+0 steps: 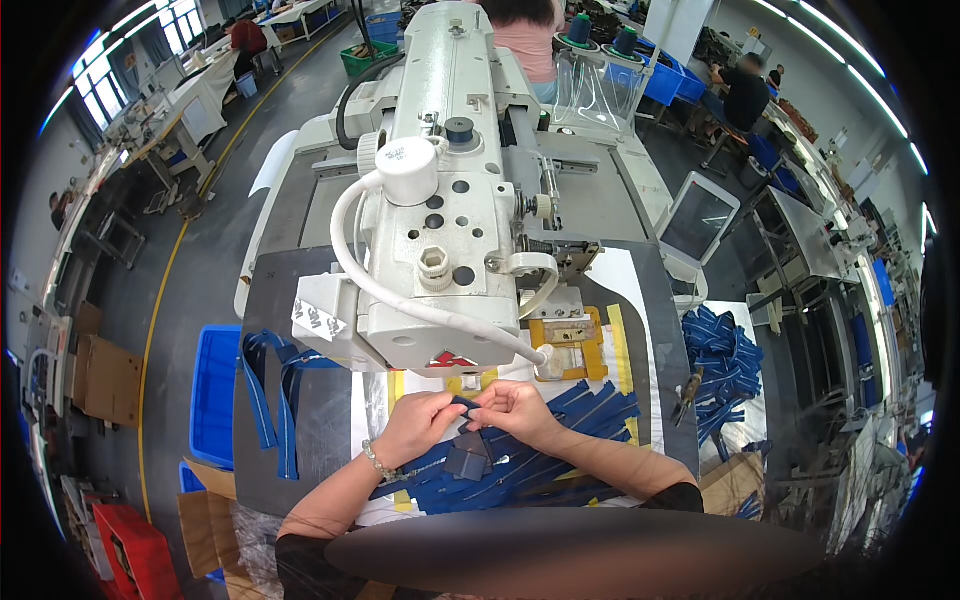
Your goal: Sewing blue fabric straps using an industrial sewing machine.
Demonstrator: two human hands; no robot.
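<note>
My left hand (418, 424) and my right hand (518, 412) meet in front of the sewing machine head (440, 250). Both pinch a small dark blue fabric piece (463, 404) between thumbs and fingertips. Fingers cover much of it, so its full shape is hidden. Just below lie a few dark fabric squares (467, 461) on a spread of blue zipper strips (560, 425). The strips fan out under my right forearm. A yellow clamp frame (568, 345) sits beneath the machine, beyond my right hand.
Blue strips (272, 400) hang over the table's left edge, near a blue bin (214, 395). A heap of blue zippers (718, 360) lies on the right beside a cardboard box (733, 482). A screen panel (700, 218) stands at back right. Other people work farther off.
</note>
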